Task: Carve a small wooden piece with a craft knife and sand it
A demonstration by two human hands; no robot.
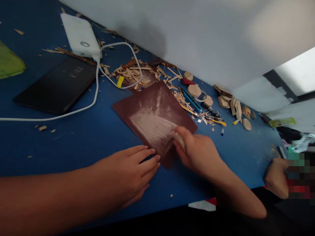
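Note:
A square brown sheet of sandpaper (pixel 180 113) lies on the blue table, with a broad patch of pale dust across it. My right hand (pixel 198 149) is closed round a small pale piece of wood (pixel 179 140) at the sheet's right side, down against it. That piece is partly hidden by the fingers and slightly blurred, so its full shape does not show. At the sheet's near left edge, my left hand (pixel 137 168) lies flat with stretched fingers, the fingertips on or just beside the sandpaper's edge. It holds nothing.
Behind the sandpaper lie wood shavings (pixel 135 73), pens (pixel 190 100), wooden discs (pixel 194 90) and wood blocks (pixel 223 101). To the left are a black phone (pixel 56 87), a white power bank (pixel 80 34) and its cable (pixel 97 88). Another person's hand (pixel 277 177) is at far right.

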